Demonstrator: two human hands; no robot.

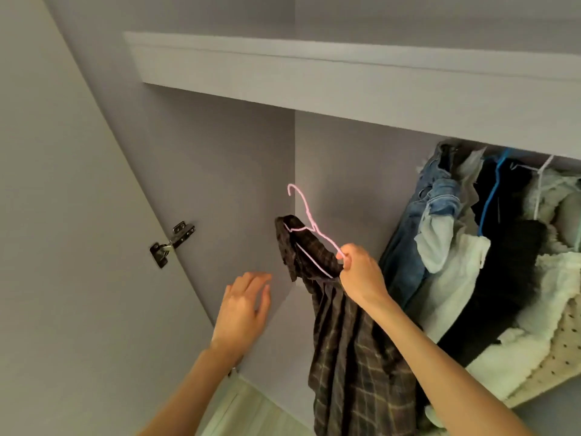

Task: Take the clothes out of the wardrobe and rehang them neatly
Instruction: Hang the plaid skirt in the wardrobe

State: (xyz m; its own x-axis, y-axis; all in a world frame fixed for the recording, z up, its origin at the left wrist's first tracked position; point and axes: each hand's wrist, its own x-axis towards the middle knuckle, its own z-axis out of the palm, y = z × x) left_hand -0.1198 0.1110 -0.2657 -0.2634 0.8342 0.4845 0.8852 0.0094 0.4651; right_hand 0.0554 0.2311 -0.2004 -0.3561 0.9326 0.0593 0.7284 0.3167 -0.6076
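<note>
Head view, near to far: left hand (243,306) hovers with fingers loosely spread, holding nothing. Right hand (358,272) pinches the right end of a thin pink wire hanger (309,226), from which a dark brown plaid shirt (349,341) droops lopsidedly. Farther right hang crowded denim and white clothes (456,247). Best steady the collar with the free hand, centring both shoulders before hooking.

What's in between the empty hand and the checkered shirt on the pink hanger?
Nothing. In the head view, only bare wardrobe wall shows between the left hand and the shirt.
</note>
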